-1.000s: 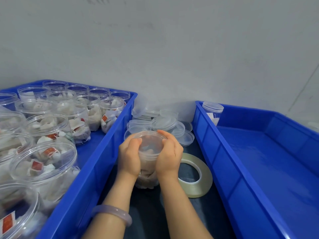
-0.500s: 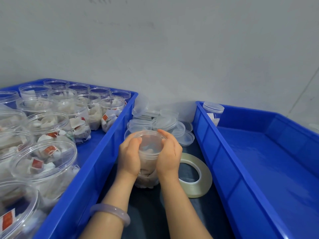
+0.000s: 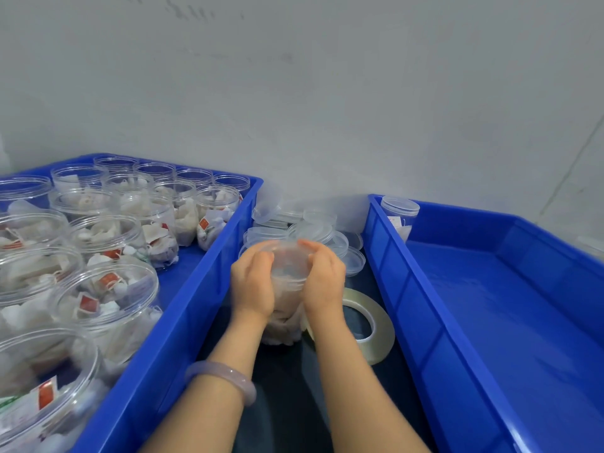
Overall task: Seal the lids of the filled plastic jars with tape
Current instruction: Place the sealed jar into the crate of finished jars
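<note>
A clear plastic jar [image 3: 289,282], filled with pale packets, stands on the dark surface between two blue crates. My left hand [image 3: 251,282] grips its left side near the lid, and my right hand [image 3: 323,282] grips the right side. The clear lid [image 3: 289,256] sits on top between my fingers. A roll of clear tape [image 3: 372,325] lies flat just right of the jar, partly behind my right wrist. One lidded jar [image 3: 398,220] stands in the far left corner of the right crate.
The left blue crate [image 3: 183,322] holds several open filled jars [image 3: 108,299]. The right blue crate [image 3: 490,322] holds only the one jar. A pile of loose clear lids [image 3: 310,230] lies behind the held jar by the grey wall.
Both hands stay on the jar in nearly the same place; the fingers have shifted slightly around the lid. Nothing else has moved.
</note>
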`<action>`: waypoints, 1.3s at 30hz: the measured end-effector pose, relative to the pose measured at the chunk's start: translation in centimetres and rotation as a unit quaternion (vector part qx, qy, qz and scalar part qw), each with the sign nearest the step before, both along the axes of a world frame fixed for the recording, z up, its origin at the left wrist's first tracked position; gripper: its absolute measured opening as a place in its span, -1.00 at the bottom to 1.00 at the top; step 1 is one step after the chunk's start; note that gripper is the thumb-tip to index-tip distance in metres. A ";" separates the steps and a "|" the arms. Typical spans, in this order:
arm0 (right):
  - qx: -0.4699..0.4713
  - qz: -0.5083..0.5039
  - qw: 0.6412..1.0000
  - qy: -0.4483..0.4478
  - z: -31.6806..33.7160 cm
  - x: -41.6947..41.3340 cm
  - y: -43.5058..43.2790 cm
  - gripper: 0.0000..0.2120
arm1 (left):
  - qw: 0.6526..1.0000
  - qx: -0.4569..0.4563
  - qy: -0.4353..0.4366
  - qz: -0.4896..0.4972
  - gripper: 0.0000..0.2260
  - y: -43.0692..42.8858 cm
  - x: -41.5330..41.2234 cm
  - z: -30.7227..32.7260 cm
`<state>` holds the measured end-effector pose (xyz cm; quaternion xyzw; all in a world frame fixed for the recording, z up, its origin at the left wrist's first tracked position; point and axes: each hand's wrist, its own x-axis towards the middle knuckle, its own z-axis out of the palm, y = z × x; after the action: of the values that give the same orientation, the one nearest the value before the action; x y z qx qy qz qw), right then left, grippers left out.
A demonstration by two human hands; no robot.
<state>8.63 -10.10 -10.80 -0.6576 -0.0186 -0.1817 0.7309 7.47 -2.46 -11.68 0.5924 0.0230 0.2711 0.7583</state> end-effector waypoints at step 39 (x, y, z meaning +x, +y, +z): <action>-0.391 -0.083 0.896 0.192 2.7 8.6 -18.4 -0.73 | 0.874 0.423 0.105 -0.215 -0.40 -15.7 9.9 5.7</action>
<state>17.21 -28.46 -8.10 -0.9117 0.1072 -0.0899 0.3863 17.32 -18.18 -5.96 0.8721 -0.1420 0.0214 0.4677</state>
